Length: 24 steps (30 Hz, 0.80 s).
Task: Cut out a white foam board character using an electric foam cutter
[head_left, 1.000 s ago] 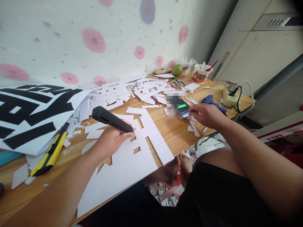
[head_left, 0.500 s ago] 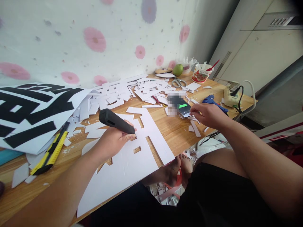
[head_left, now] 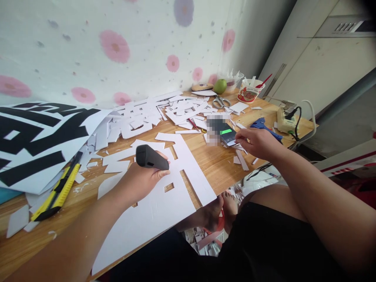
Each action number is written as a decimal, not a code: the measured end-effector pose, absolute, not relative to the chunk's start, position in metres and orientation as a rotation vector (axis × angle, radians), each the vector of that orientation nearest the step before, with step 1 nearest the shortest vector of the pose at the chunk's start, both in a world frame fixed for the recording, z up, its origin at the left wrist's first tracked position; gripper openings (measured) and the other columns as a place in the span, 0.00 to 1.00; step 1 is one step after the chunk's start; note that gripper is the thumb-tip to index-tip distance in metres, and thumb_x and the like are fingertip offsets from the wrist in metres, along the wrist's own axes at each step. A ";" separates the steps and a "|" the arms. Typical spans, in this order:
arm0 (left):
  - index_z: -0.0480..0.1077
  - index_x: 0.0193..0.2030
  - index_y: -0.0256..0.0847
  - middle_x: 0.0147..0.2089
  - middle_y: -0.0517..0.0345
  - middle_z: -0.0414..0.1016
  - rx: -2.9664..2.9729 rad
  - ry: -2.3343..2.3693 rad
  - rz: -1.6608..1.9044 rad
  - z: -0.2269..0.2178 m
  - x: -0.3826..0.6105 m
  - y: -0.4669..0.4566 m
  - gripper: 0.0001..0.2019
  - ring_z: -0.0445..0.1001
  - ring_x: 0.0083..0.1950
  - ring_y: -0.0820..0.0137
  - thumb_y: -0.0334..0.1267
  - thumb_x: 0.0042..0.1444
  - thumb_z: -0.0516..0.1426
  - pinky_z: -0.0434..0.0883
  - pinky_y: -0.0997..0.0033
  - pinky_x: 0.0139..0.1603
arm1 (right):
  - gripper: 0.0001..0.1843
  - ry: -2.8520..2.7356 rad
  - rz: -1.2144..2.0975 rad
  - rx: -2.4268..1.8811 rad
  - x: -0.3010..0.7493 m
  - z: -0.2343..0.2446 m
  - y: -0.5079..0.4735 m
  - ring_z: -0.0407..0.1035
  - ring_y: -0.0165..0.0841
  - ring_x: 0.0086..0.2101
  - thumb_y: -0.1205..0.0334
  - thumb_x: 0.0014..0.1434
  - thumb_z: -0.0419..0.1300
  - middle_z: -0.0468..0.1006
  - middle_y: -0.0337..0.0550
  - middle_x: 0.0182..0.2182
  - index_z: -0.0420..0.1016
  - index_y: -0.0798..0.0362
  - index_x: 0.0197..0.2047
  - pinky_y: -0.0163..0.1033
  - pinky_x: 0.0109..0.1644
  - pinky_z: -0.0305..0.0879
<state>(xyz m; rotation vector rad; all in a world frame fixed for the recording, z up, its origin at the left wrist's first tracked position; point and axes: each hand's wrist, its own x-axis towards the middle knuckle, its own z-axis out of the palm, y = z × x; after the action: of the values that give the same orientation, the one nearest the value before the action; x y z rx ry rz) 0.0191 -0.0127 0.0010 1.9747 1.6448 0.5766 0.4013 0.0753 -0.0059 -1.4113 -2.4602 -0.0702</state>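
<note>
My left hand [head_left: 147, 178] is closed around a thick dark-grey tool handle [head_left: 151, 157], tilted over a white sheet [head_left: 164, 215]. The tool's working end is hidden behind my fingers and cannot be made out. Several rectangular openings are cut in the sheet, which lies along the table's near edge. To the right, my right hand [head_left: 255, 143] has its fingers bent together at the near edge of a phone [head_left: 230, 137]. A green patch glows on the phone's screen; its far part is blurred out.
White offcuts [head_left: 141, 117] pile up along the wall. A yellow-black utility knife [head_left: 57, 192] and a black-lettered sheet [head_left: 47, 137] lie left. Scissors [head_left: 221, 102], a green fruit [head_left: 220, 86], a paper bowl [head_left: 249, 91], a blue tool [head_left: 263, 124] and a power strip [head_left: 288, 119] are farther right.
The tool handle in my left hand has swung more upright, its top end shifting right and down. My right hand stays at the phone. The view has moved slightly.
</note>
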 end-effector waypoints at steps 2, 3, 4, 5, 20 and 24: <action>0.75 0.46 0.51 0.49 0.56 0.80 1.951 1.638 0.581 0.000 0.019 -0.013 0.14 0.77 0.53 0.52 0.52 0.59 0.57 0.74 0.50 0.55 | 0.11 -2.459 -0.077 -1.409 0.401 -0.006 0.075 0.74 0.42 0.34 0.64 0.61 0.52 0.80 0.49 0.32 0.76 0.51 0.37 0.42 0.39 0.65; 0.74 0.45 0.50 0.50 0.56 0.80 1.945 1.623 0.588 0.000 0.018 -0.012 0.13 0.76 0.54 0.52 0.52 0.58 0.57 0.73 0.50 0.57 | 0.11 -2.459 -0.076 -1.404 0.401 -0.006 0.075 0.74 0.42 0.34 0.64 0.62 0.52 0.80 0.49 0.32 0.76 0.51 0.37 0.42 0.39 0.65; 0.74 0.45 0.50 0.50 0.56 0.80 1.943 1.607 0.602 0.001 0.017 -0.010 0.13 0.76 0.55 0.52 0.52 0.58 0.57 0.72 0.50 0.58 | 0.11 -2.459 -0.073 -1.401 0.401 -0.006 0.075 0.74 0.42 0.34 0.64 0.62 0.52 0.80 0.49 0.32 0.76 0.51 0.37 0.42 0.39 0.65; 0.74 0.45 0.49 0.50 0.55 0.80 1.942 1.594 0.617 0.001 0.016 -0.009 0.14 0.76 0.56 0.53 0.52 0.58 0.57 0.71 0.51 0.59 | 0.11 -2.458 -0.071 -1.400 0.401 -0.006 0.075 0.74 0.42 0.34 0.64 0.62 0.51 0.80 0.49 0.32 0.76 0.52 0.37 0.42 0.39 0.65; 0.74 0.45 0.47 0.51 0.55 0.79 1.939 1.554 0.596 0.004 0.014 -0.006 0.15 0.75 0.56 0.54 0.52 0.58 0.57 0.69 0.50 0.60 | 0.12 -2.454 -0.079 -1.393 0.404 -0.010 0.077 0.74 0.40 0.33 0.62 0.62 0.51 0.80 0.48 0.31 0.75 0.52 0.36 0.41 0.39 0.64; 0.73 0.45 0.47 0.51 0.55 0.78 1.962 1.531 0.592 0.004 0.014 -0.006 0.14 0.74 0.56 0.54 0.51 0.58 0.57 0.68 0.51 0.61 | 0.11 -2.468 -0.060 -1.399 0.403 -0.007 0.077 0.74 0.41 0.34 0.62 0.61 0.51 0.80 0.48 0.32 0.75 0.52 0.36 0.41 0.39 0.65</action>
<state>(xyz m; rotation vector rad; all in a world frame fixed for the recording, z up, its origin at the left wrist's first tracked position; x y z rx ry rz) 0.0139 -0.0058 0.0037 1.9616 1.5312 0.5918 0.4030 0.0768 -0.0073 -1.3986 -2.4678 -0.0599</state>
